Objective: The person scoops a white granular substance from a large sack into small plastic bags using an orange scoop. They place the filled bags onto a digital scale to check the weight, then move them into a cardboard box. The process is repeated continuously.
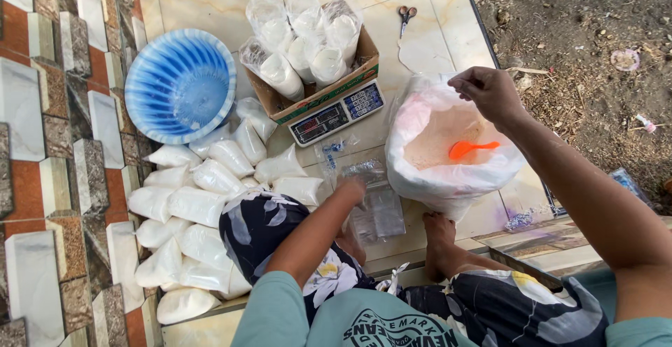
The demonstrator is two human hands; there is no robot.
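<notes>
My left hand [350, 190] reaches down onto a stack of empty clear plastic bags [378, 210] lying on the tiled floor, fingertips touching the top one. My right hand [488, 92] hovers over the far rim of a large white sack [434, 172] with its fingers curled, and I cannot tell whether it pinches the plastic edge. The sack is open and filled with pale powder. An orange scoop [470, 149] lies in the powder, below the right hand and apart from it.
A digital scale [337, 114] sits in front of a cardboard box [329, 89] of filled bags. Several filled white bags [196, 207] lie at left beside a blue striped basin [180, 84]. Scissors [405, 16] lie at the back. My bare foot [438, 238] rests near the sack.
</notes>
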